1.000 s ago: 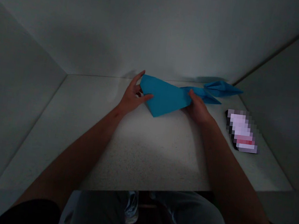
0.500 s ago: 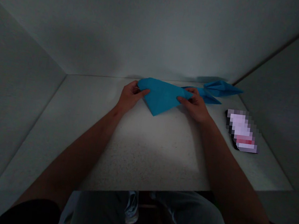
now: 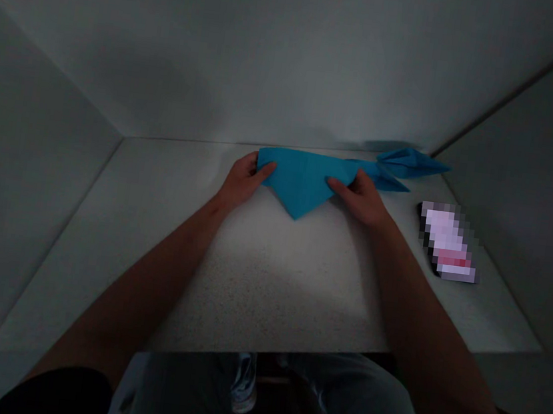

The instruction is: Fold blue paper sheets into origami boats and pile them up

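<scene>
In the head view, the left hand [image 3: 239, 181] pinches the left end of a blue paper sheet [image 3: 300, 176], thumb on its face; the right hand [image 3: 364, 199] grips the right end likewise — so the sheet spans between them, near the far edge of the desk [image 3: 267, 286], one point toward the near edge. Folded blue pieces [image 3: 413, 163] lie by the far right corner — beyond the right hand — and a phone [image 3: 446, 242] rests near the right edge.
</scene>
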`<action>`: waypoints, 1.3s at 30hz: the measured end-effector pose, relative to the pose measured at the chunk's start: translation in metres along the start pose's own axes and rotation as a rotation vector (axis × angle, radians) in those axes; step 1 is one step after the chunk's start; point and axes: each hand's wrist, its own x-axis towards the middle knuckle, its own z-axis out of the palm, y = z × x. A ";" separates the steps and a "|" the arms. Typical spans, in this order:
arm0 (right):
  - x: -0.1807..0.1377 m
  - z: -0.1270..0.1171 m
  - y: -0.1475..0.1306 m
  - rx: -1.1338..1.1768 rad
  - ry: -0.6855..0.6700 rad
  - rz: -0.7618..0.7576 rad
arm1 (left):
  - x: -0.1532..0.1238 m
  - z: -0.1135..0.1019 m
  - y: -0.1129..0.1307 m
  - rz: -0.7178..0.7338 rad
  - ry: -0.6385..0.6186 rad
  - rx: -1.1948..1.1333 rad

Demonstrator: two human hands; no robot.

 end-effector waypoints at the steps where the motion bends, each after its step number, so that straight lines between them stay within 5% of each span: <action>1: -0.001 0.000 0.000 0.023 -0.022 0.014 | 0.001 -0.001 -0.001 0.005 0.013 0.001; 11: -0.005 -0.005 -0.001 0.118 -0.204 -0.006 | 0.003 -0.006 -0.008 -0.009 0.136 0.078; 27: 0.006 -0.010 -0.006 -0.008 0.009 -0.093 | 0.003 -0.004 -0.002 0.009 0.085 0.095; 39: -0.004 -0.004 -0.010 -0.016 -0.027 -0.029 | 0.002 -0.003 0.006 -0.018 0.105 0.154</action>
